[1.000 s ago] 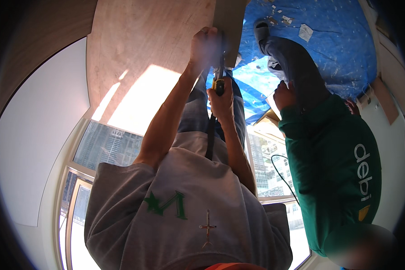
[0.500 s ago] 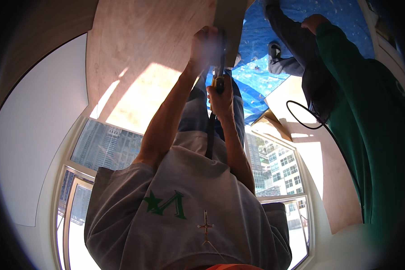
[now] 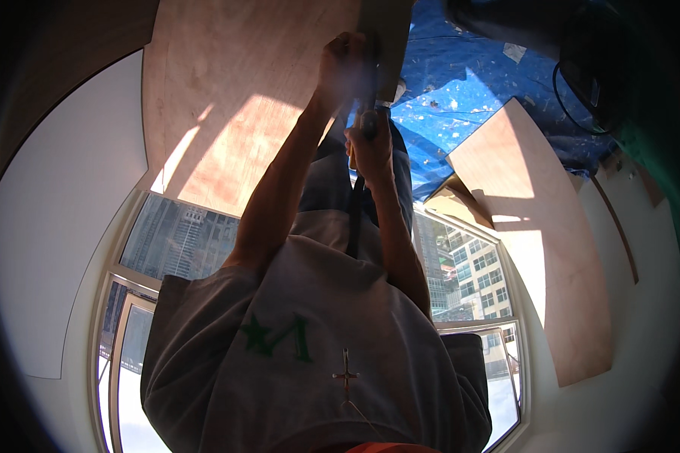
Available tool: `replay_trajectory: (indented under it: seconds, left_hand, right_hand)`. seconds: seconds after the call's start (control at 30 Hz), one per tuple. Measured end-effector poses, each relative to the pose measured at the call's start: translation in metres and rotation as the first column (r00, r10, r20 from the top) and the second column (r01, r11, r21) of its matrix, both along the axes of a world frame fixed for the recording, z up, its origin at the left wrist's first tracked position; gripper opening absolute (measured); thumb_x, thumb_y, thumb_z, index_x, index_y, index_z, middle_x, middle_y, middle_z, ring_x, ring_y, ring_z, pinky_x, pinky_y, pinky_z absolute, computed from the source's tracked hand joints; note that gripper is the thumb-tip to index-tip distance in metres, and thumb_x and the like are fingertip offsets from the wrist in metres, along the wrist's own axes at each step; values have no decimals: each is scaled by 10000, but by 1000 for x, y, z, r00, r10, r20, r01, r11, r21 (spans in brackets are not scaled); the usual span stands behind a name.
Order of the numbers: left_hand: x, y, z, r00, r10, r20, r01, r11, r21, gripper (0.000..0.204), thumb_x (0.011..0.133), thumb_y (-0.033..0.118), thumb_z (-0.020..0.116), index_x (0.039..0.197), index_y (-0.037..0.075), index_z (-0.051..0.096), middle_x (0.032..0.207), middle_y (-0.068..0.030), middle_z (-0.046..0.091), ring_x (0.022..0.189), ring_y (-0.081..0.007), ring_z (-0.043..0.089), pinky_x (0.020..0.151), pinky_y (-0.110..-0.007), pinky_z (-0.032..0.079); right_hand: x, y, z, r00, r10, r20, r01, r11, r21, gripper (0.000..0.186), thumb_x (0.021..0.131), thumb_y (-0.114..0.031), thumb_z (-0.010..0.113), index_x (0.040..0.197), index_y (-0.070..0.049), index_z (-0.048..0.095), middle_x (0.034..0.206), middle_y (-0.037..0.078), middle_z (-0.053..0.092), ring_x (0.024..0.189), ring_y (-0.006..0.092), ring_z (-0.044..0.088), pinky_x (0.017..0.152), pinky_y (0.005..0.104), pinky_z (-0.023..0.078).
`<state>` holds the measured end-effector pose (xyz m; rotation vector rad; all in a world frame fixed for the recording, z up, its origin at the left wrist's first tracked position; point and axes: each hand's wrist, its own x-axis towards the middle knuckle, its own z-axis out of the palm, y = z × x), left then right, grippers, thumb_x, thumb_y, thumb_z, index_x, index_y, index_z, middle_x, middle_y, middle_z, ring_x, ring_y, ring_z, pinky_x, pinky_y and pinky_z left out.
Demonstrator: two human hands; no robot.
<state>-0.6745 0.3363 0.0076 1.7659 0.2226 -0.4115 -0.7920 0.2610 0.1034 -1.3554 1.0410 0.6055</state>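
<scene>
My right hand [image 3: 370, 155] is wrapped round the handle of a tool [image 3: 368, 124] with a yellow and dark handle. A dark, narrow part runs forward from it along a grey-brown board [image 3: 393, 57]; glare and shadow hide its exact kind. My left hand [image 3: 342, 68] is farther forward, its fingers curled closed at the board's left side, beside the tool's dark part. What those fingers grip is blurred by glare. Left of the hands stands a large plywood sheet [image 3: 242, 68], partly sunlit.
Blue sheeting [image 3: 438, 83] with pale scraps covers the floor at the far right. A long plywood piece [image 3: 559, 249] lies at the right near a cardboard piece [image 3: 461, 204]. A co-worker in a green sleeve [image 3: 653, 158] is at the right edge. A white panel [image 3: 75, 204] stands left.
The co-worker has moved toward the right edge, uncovering more blue sheeting and plywood. My hands keep nearly the same place; the tool's handle has turned slightly and looks darker.
</scene>
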Motion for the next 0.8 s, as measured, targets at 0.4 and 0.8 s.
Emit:
replay_trajectory:
  seconds: [0.4, 0.8]
  left_hand:
    - [-2, 3, -12, 976, 61, -208, -76, 995, -63, 299, 1047, 301, 596, 1057, 24, 708, 833, 1, 652, 769, -72, 571, 693, -272, 486]
    - [3, 2, 3, 919, 106, -379, -169, 976, -135, 304, 1049, 306, 591, 1048, 21, 697, 822, -1, 647, 743, -72, 573, 664, -264, 488]
  right_hand:
    - [-1, 2, -16, 995, 64, 74, -53, 989, -136, 296, 815, -38, 666, 1064, -75, 510, 766, 41, 579, 603, 136, 604, 538, 305, 513]
    - [4, -6, -20, 991, 76, 106, -67, 994, -85, 303, 815, -63, 670, 1074, -77, 513, 746, 48, 583, 596, 138, 606, 539, 306, 517]
